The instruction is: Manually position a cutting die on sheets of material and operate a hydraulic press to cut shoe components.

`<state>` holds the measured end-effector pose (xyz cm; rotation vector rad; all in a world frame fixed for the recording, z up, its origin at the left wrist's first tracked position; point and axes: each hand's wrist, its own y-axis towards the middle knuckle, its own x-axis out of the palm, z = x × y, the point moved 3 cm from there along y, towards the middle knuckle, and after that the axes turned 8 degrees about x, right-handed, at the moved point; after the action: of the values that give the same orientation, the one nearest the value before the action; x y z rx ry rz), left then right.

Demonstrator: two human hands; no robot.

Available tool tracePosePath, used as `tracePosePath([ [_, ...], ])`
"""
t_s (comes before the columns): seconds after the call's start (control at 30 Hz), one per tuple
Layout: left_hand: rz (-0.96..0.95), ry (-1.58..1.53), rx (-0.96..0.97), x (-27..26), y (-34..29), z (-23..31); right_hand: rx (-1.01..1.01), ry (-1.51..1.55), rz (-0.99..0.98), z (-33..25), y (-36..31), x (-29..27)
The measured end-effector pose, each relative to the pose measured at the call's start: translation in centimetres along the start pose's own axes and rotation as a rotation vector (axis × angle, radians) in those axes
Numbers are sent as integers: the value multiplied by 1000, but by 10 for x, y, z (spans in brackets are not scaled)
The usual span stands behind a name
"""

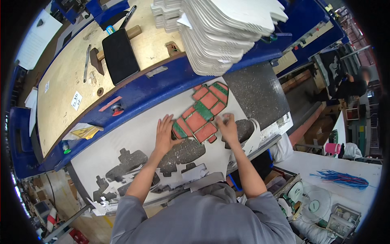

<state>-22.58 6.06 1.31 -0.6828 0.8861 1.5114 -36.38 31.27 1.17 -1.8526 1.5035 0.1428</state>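
A cutting die [196,121] with red and green foam pads in a dark, irregular outline lies on a pale sheet [122,130]. My left hand [164,135] is at its left end, fingers stretched along the edge and thumb at the near side, gripping that end. On the opposite side, my right hand [228,129] has bent fingers against the die's right edge. Dark cut-out openings [185,153] show in the sheet just below the die, with more of them toward the lower left.
A blue press beam [138,91] crosses behind the sheet, with a red push button [117,109] on its face. On its wooden top sit a black phone-like device [119,57] and a tall stack of white cut pieces [219,36]. Another person [356,84] is far right.
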Motion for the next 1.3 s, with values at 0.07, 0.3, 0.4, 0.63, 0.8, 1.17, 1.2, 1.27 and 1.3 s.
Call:
tracePosePath([
  [0.07,7,19,1,-6,13,5,-76,-8,20,5,23,-4],
  [0.3,86,-55,-23,-4,18,-3,-12,-56,-273,-12,57,6],
  [0.4,140,-129,-84,-1,19,-5,30,97,-315,-14,55,7],
  [0.63,124,-62,-96,1,14,-7,25,250,-490,-4,67,-4],
  [0.8,105,-91,-87,4,22,0,-52,364,-426,0,87,-17],
  [1.17,114,-59,-181,1,15,3,-35,182,-347,-17,112,-36],
  [1.2,114,-33,-208,2,12,3,-93,161,-351,-18,115,-37],
  [1.27,136,-46,-230,3,16,3,-163,121,-388,-12,121,-36],
  [1.3,129,-61,-202,4,19,5,-173,160,-359,-7,123,-39],
])
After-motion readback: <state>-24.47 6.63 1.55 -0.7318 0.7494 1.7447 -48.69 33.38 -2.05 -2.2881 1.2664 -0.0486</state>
